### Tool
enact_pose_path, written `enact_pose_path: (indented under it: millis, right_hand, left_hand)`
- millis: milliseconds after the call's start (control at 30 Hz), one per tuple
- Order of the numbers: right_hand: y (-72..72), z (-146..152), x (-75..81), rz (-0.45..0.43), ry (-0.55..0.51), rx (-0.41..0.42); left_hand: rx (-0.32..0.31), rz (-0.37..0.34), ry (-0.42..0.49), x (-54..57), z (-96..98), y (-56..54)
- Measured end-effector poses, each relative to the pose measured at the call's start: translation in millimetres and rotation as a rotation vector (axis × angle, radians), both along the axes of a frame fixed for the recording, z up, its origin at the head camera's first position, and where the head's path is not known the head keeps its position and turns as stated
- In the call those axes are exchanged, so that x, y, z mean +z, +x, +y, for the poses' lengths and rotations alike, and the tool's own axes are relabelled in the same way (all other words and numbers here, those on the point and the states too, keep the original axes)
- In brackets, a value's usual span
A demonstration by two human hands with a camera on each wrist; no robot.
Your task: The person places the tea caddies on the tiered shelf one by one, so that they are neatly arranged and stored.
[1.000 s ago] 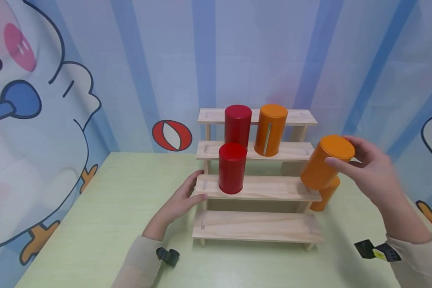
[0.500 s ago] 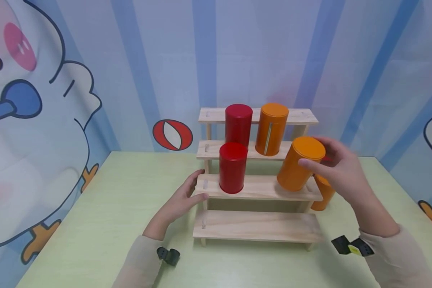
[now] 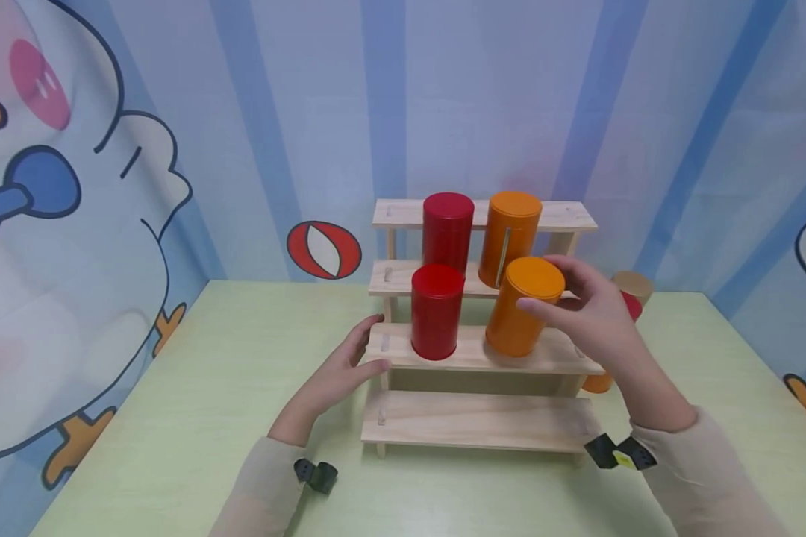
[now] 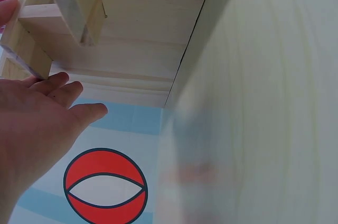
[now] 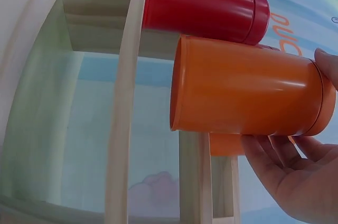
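My right hand (image 3: pixel 594 313) grips an orange canister (image 3: pixel 513 321) near its lid, thumb on the front side and fingers behind. The canister is just above the stand's second-lowest step, right of a red canister (image 3: pixel 436 313). In the right wrist view a gap shows between the base of the orange canister (image 5: pixel 243 86) and the plank (image 5: pixel 124 92). My left hand (image 3: pixel 329 377) holds the left end of that same step of the wooden stand (image 3: pixel 480 421), thumb at the front corner and fingers toward the back. In the left wrist view my left fingers (image 4: pixel 63 89) lie against the wood.
Another red canister (image 3: pixel 448 227) and orange canister (image 3: pixel 510 235) stand one step higher. Behind my right forearm, partly hidden, are a tan-topped canister (image 3: pixel 633 283), a red one (image 3: pixel 633 304) and an orange one (image 3: pixel 598 383) on the table. A printed curtain (image 3: pixel 309 112) hangs behind.
My right hand has carried the orange canister left from beyond the stand's right end to over the second-lowest step, bringing it more upright. My left hand has stayed in place.
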State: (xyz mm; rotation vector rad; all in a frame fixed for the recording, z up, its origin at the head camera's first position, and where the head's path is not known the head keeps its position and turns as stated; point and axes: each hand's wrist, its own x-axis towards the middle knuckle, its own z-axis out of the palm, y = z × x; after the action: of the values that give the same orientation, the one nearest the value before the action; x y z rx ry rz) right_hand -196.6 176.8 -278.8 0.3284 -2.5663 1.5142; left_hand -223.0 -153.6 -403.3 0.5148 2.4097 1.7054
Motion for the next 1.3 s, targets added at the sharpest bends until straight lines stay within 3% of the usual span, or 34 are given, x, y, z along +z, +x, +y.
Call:
enact_pose_path:
  millis: [700,1300]
  right_hand:
    - [-11.8,-28.7,-11.5,-0.031,0.020,-0.010]
    - [-11.2,-37.2,-14.4,-0.056,0.006,-0.019]
  left_hand:
    - [-0.003,0.011,-0.001,1.0,-0.5,0.8]
    - [-0.008,0.004,0.005,2.3,-0.2,1.7]
